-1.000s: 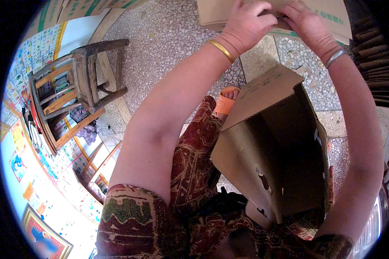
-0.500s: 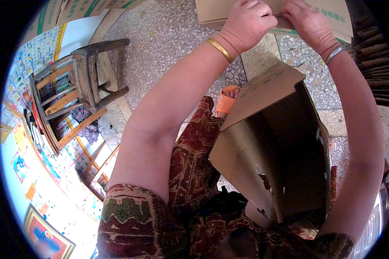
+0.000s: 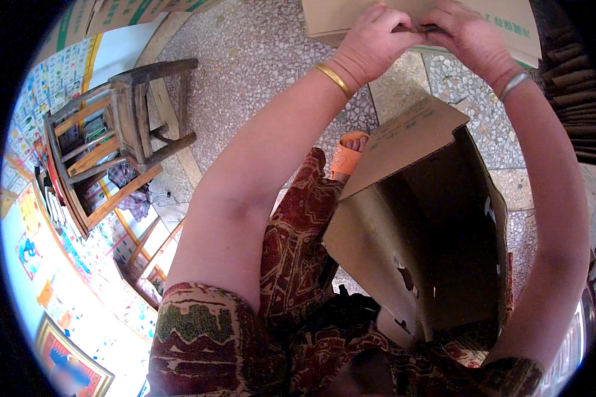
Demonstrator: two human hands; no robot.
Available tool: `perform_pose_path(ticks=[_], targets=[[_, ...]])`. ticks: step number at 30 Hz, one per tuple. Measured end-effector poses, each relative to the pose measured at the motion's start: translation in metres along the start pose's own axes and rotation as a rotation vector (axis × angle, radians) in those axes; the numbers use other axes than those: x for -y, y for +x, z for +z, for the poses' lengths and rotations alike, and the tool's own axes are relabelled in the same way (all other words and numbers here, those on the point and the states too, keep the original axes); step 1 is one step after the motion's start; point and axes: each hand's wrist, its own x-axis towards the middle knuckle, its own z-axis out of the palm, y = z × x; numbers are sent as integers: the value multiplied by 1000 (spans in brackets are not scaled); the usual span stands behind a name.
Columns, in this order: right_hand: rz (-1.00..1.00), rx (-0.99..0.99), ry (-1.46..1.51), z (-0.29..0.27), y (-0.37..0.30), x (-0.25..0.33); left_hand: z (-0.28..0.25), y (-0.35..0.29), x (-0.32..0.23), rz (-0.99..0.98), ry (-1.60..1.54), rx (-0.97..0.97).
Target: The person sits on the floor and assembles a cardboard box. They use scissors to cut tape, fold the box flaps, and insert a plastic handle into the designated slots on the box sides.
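Note:
At the top, my left hand (image 3: 376, 45) and my right hand (image 3: 470, 41) meet over a printed cardboard box (image 3: 328, 18). Fingers of both are closed in a pinch around a thin brown strip of cardboard (image 3: 418, 28) at its near edge. Whether that strip is part of the box or a loose piece, I cannot tell. A gold bangle is on my left wrist, a silver one on my right. Below and between my forearms, a second cardboard box (image 3: 394, 159) stands with its opening toward me and a torn hole in one inner wall.
To the left is a wooden chair (image 3: 136, 119) with items beneath it. Several flattened cardboard sheets (image 3: 579, 99) are stacked at the right edge. More printed cardboard (image 3: 126, 14) shows at upper left. My foot in an orange slipper (image 3: 346, 159) rests on the speckled floor (image 3: 265, 59).
My hands have shifted slightly; the fingers have tilted apart and the thin brown strip between them shows more clearly. The open box below has barely moved.

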Motion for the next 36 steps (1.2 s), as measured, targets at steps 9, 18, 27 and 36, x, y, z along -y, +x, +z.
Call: perform_pose_path(ticks=[9,18,27,36], targets=[[159,-48,175,26,1,-32,1,0,-1,-33,-18,17],[117,-173,113,29,-7,-23,0,0,7,17,-65,4],[-26,-20,-429,40,-54,-11,-6,4,-1,-60,-168,-4],[32,17,-590,60,-72,-5,4,5,-4,5,78,54]])
